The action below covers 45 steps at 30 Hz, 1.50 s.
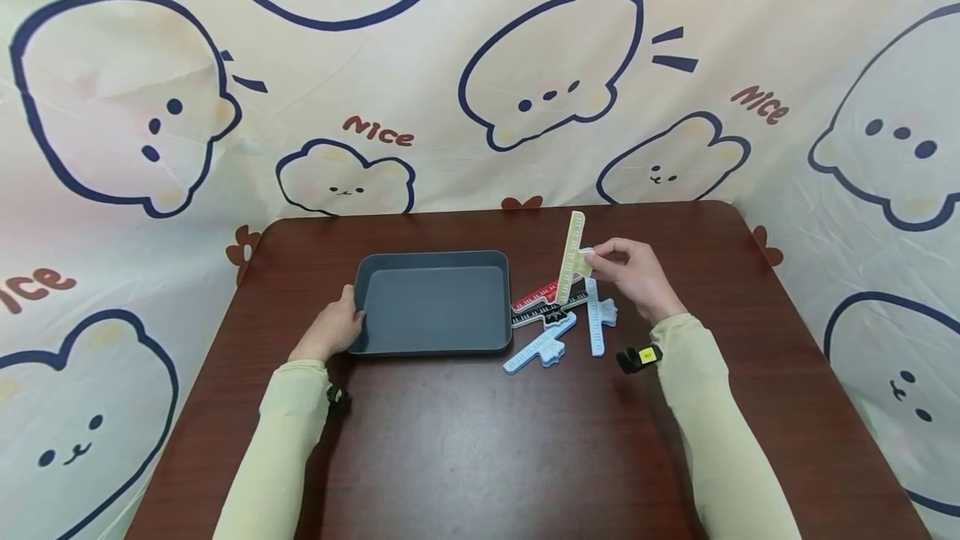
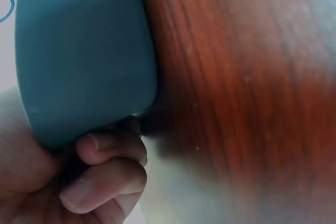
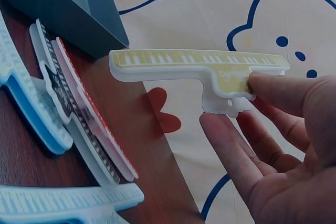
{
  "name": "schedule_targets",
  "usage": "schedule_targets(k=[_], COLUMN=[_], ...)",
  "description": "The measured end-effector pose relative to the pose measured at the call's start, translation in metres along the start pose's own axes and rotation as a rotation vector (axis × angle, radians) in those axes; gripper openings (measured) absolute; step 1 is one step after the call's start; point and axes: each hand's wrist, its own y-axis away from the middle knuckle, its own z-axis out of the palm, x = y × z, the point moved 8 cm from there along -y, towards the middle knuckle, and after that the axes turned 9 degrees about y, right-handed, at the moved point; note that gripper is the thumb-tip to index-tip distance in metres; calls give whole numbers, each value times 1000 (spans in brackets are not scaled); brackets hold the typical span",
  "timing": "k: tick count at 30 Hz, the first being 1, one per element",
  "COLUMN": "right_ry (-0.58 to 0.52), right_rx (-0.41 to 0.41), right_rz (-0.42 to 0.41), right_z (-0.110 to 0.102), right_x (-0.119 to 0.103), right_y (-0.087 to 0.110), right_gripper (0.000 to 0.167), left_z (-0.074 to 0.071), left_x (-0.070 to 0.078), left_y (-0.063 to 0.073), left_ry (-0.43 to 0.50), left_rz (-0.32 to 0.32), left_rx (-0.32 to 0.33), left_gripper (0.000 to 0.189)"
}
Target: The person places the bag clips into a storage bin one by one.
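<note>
My right hand pinches a yellow clip with a piano-key pattern by its scalloped tab, thumb on one side and fingers on the other. In the right wrist view the yellow clip is held up off the table. Below it lie a red clip, a black clip and two light-blue clips, one slanting and one nearly upright in view. My left hand grips the left side of a dark grey tray, its fingers curled by the tray's end in the left wrist view.
The brown wooden table carries everything. A pale cloth with blue cartoon outlines hangs behind the table and along its sides. The clips lie close to the tray's right wall, overlapping in part.
</note>
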Motion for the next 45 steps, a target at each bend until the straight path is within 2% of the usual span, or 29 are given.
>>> schedule_targets(k=[10,24,33,45], right_ry=[-2,-26,-97,-129], right_rx=[-35,-44,-95,-147], right_rz=[-7,-49,-59,-53], right_z=[16,37,56,89], right_x=[-15,-22,-33,-49], right_y=[-3,-8,-15,-22], right_gripper=[37,33,33,39], left_z=[2,6,6,4], left_x=[-2,-1,-2,-2], left_y=[4,3,2,2], left_ry=[21,22,29,19], left_rz=[-30,-50,-53,-60], left_rx=[-102,-86,-73,-69], left_gripper=[64,65,61,61])
